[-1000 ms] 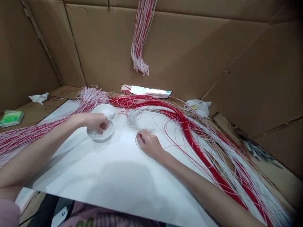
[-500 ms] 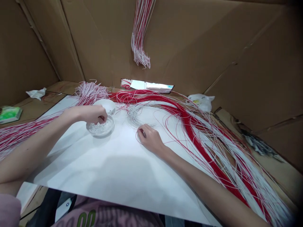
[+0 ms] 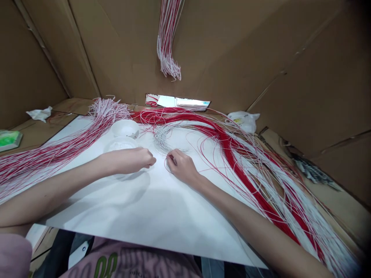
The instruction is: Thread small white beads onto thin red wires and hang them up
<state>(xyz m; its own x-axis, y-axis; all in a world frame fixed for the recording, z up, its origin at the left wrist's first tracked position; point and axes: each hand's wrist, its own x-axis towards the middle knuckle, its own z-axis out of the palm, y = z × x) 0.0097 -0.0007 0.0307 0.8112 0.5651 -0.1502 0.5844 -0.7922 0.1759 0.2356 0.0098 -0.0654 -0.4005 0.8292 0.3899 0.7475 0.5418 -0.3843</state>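
Observation:
My left hand [image 3: 135, 160] is closed in a pinch over the white board, just in front of a shallow clear dish [image 3: 106, 146] with small white pieces in it. Whatever those fingertips hold is too small to make out. Close by on the right, my right hand [image 3: 183, 166] has its fingers closed on a thin red cord [image 3: 165, 163] that loops out beside the thumb. Behind this hand lies a curved bundle of thin pale strands [image 3: 162, 138]. My left forearm hides part of the dish.
A white bowl [image 3: 125, 127] stands behind the dish. Red and white cords [image 3: 232, 154] sweep along the back and right; another bundle [image 3: 72, 144] lies at left. More cords [image 3: 168, 42] hang before the cardboard wall [image 3: 232, 46]. A plastic bag [image 3: 245, 121] sits at back right.
My left hand has come out of the dish and moved right and toward me, close to my right hand. The right hand stays in place, still on the red cord.

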